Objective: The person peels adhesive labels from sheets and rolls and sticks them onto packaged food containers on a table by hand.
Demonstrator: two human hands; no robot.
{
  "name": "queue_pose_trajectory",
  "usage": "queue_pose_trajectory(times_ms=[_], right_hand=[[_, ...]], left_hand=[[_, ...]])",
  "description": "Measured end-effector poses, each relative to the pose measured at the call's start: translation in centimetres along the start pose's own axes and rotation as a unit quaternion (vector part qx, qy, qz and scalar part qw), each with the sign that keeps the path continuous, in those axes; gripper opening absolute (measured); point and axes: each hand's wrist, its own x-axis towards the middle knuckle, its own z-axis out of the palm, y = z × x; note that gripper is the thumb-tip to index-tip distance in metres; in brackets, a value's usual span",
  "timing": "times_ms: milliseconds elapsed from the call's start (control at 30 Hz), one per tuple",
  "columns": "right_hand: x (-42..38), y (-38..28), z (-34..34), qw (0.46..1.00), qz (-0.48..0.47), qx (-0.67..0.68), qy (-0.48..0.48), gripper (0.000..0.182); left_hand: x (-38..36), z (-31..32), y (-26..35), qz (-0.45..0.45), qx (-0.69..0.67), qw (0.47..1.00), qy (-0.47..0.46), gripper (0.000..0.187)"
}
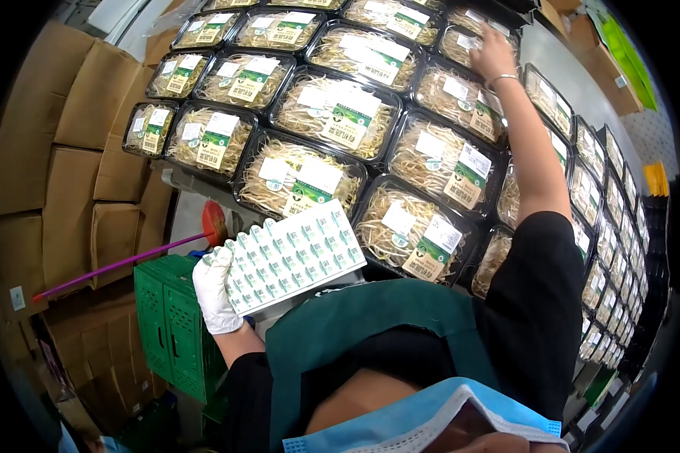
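Note:
My left hand [218,293], in a white glove, grips the left edge of a sheet of stickers [295,257] printed with rows of small green-and-white labels. The sheet is tilted in front of my apron. Far from it, my bare right hand [495,54], with a bracelet at the wrist, reaches over a packed tray of bean sprouts [461,47] at the top. Its fingers are apart and appear to touch the tray's cover; no object shows in them. Closer to me, another bean sprout tray [414,235] carries a white label, a small round sticker and a green band.
Rows of sprout trays [340,113] cover the table, with more stacked at the right [604,226]. Cardboard boxes [76,128] stand at the left, beside a green crate [175,325] and a purple stick [129,260]. An open carton [600,64] is at the upper right.

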Motion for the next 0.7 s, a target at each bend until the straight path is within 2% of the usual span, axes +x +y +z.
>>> queue_pose_trajectory(times_ms=[67, 133, 167, 233, 333, 433, 467, 500, 533, 567, 633, 700], right_hand=[[0.5, 2.1, -0.8, 0.990, 0.062, -0.122, -0.031, 0.067], [2.4, 5.1, -1.3, 0.977, 0.176, -0.105, -0.065, 0.071], [3.6, 6.0, -0.9, 0.976, 0.210, -0.027, -0.039, 0.067], [7.2, 8.1, 3.2, 0.969, 0.166, 0.183, 0.007, 0.059], [8.5, 3.6, 3.5, 0.955, 0.194, 0.222, 0.043, 0.050], [9.6, 1.8, 4.4, 0.970, 0.193, 0.139, 0.053, 0.051], [9.9, 1.6, 4.6, 0.970, 0.192, 0.143, 0.052, 0.051], [10.1, 1.5, 4.6, 0.985, 0.165, 0.059, 0.013, 0.052], [10.2, 1.5, 4.6, 0.990, 0.136, -0.026, -0.025, 0.053], [10.1, 1.9, 4.3, 0.990, 0.137, -0.025, -0.027, 0.053], [7.6, 1.9, 0.8, 0.972, 0.194, -0.132, -0.024, 0.057], [6.2, 6.0, -0.5, 0.955, 0.261, -0.138, -0.040, 0.058]], left_hand=[[-0.5, 0.2, 0.2, 0.003, -0.011, 1.000, 0.010, 0.003], [-0.7, 0.3, 0.0, 0.031, -0.032, 0.999, 0.008, 0.003], [-0.9, 0.5, -0.1, 0.046, -0.031, 0.998, 0.010, 0.004], [-1.1, 1.1, -0.1, 0.048, -0.008, 0.999, 0.020, 0.004], [-1.6, 0.6, -0.3, 0.067, 0.022, 0.997, 0.029, 0.003], [-2.4, -0.4, 0.0, 0.088, 0.060, 0.994, -0.012, 0.009], [-2.6, -0.5, 0.0, 0.077, 0.072, 0.994, 0.024, 0.006], [-2.8, -0.1, 0.0, 0.064, 0.084, 0.993, 0.060, 0.004], [-2.8, 0.0, -0.1, 0.064, 0.085, 0.992, 0.061, 0.004], [-2.8, -0.1, -0.2, 0.068, 0.087, 0.992, 0.060, 0.003], [-3.3, -0.7, -0.1, 0.067, 0.097, 0.992, 0.055, 0.003], [-3.3, -1.1, 0.2, 0.081, 0.094, 0.992, 0.019, 0.011]])
